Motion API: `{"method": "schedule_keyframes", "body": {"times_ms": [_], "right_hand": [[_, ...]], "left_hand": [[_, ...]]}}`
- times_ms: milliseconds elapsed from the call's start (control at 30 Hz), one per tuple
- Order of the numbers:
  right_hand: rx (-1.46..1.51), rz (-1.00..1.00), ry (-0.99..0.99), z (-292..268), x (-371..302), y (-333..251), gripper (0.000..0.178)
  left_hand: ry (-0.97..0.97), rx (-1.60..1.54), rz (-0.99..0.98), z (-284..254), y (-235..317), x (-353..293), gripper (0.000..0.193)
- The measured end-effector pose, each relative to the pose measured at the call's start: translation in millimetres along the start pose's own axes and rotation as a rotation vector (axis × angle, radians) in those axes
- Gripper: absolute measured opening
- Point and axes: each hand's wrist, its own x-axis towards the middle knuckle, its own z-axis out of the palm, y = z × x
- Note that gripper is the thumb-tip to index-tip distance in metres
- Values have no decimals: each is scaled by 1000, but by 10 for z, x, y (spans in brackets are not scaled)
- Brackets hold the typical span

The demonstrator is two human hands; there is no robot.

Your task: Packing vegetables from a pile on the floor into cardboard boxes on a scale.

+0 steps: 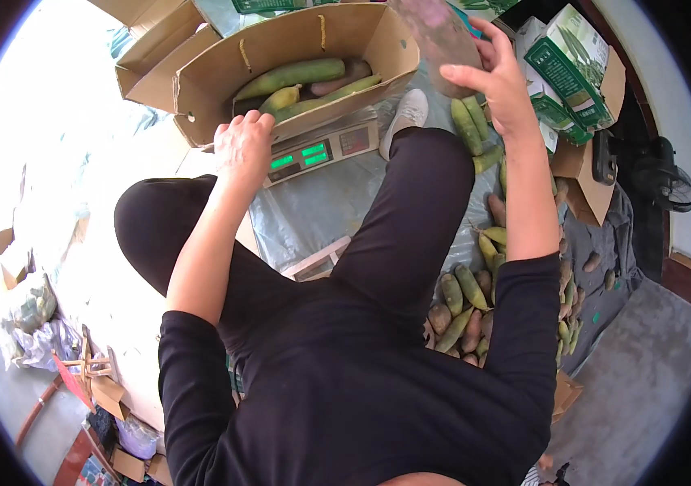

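An open cardboard box [199, 89] rests on a weighing scale [313, 152] with green lit displays. Inside lie several long green and yellow shoots [297, 77]. My left hand [242, 147] curls over the box's near rim, next to the scale. My right hand [498, 81] is raised at the box's right end and grips a blurred brownish-purple shoot [436, 36] above the box corner. My legs in black trousers stretch toward the scale, with a white shoe [406, 113] beside it.
A pile of green and brown shoots [467, 300] lies on a grey sheet to my right. Green-and-white cartons [568, 65] are stacked at the upper right, and a second cardboard box [151, 40] stands behind the first. A dark fan [669, 182] stands at the far right.
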Motion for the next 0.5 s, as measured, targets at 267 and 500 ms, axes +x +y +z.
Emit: {"method": "schedule_keyframes", "body": {"times_ms": [267, 500], "right_hand": [[348, 110, -73, 310, -88, -445, 79], [64, -2, -24, 168, -221, -320, 74]], "left_hand": [[234, -188, 54, -318, -17, -99, 44], [400, -262, -25, -519, -188, -148, 35]]}}
